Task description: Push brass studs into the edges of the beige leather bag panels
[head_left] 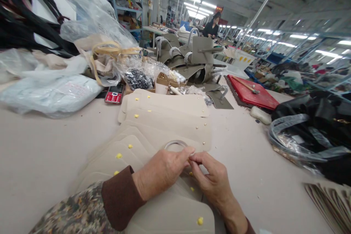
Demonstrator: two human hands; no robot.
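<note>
My left hand (164,170) is closed on a pale looped strap (175,142), whose curve shows above the fingers. At its end my right hand (212,177) pinches with thumb and fingertips, touching the left fingertips; any small part between them is hidden. Below both hands lies a fanned stack of beige panels (167,108) with rounded corners. Yellow bits (119,155) mark several of them, and small metal studs (203,143) sit along the right edge of the upper ones.
Behind the panels are a red-keyed phone (114,93), an open box of small parts (163,80) and grey-green bag pieces (203,51). A hammer (244,85) rests on a red board (252,91). Black bags (315,128) lie right, plastic-wrapped bundles (52,91) left. A person (211,27) stands far back.
</note>
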